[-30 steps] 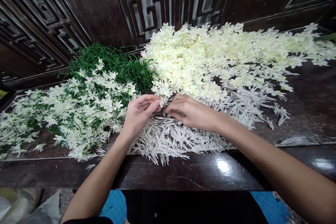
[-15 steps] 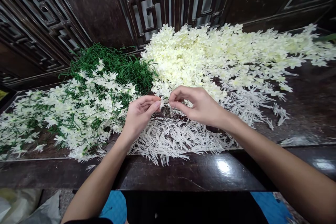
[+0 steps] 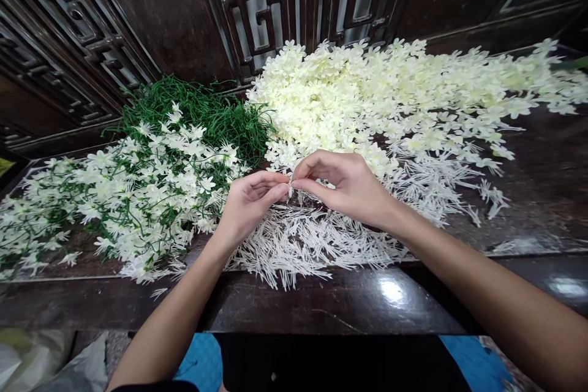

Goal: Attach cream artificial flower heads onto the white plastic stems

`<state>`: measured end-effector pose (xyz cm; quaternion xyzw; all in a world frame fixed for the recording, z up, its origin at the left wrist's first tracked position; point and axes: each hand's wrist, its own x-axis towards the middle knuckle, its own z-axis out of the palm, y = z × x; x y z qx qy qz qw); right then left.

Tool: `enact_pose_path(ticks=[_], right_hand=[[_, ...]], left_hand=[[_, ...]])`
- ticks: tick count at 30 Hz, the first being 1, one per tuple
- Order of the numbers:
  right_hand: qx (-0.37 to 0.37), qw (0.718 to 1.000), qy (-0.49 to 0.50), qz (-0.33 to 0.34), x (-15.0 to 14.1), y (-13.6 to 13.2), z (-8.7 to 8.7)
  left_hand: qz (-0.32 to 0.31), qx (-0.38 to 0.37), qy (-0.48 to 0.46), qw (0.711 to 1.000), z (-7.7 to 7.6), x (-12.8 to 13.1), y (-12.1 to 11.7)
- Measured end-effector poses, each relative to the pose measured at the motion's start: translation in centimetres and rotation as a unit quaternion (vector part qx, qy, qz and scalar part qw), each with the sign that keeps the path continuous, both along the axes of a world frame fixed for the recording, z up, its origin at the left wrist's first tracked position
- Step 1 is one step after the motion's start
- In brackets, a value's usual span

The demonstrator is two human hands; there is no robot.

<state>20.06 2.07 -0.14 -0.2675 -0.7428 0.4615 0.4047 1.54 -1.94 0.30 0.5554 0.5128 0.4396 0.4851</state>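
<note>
Apparently, the left hand (image 3: 252, 199) and right hand (image 3: 346, 182) pinch one tiny white piece (image 3: 290, 182) between them; a slack pinch could drop it among the similar white sprigs (image 3: 316, 245) just below. Under both hands spreads a glossy dark table (image 3: 542, 196); beyond them, cream flowers (image 3: 349, 104), then carved lattice (image 3: 291, 6).

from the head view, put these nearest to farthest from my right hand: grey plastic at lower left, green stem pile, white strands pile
From the right hand:
1. White strands pile, just below it in the view
2. Green stem pile, left and farther back
3. Grey plastic, far lower left, beyond the table's near edge
</note>
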Motion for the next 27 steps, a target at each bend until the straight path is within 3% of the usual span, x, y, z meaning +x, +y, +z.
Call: enact_pose_path(ticks=[9, 18, 27], right_hand=[[-0.045, 0.998, 0.04, 0.002, -0.03, -0.28, 0.4], [0.004, 0.999, -0.004, -0.049, -0.05, -0.27, 0.41], [-0.015, 0.999, 0.018, -0.03, -0.07, -0.49, 0.55]], left_hand=[[0.02, 0.009, 0.024, 0.999, 0.32, 0.09, -0.14], [0.007, 0.004, -0.016, 1.0, 0.07, -0.12, 0.0], [0.024, 0.029, 0.018, 0.999, 0.12, -0.09, 0.13]])
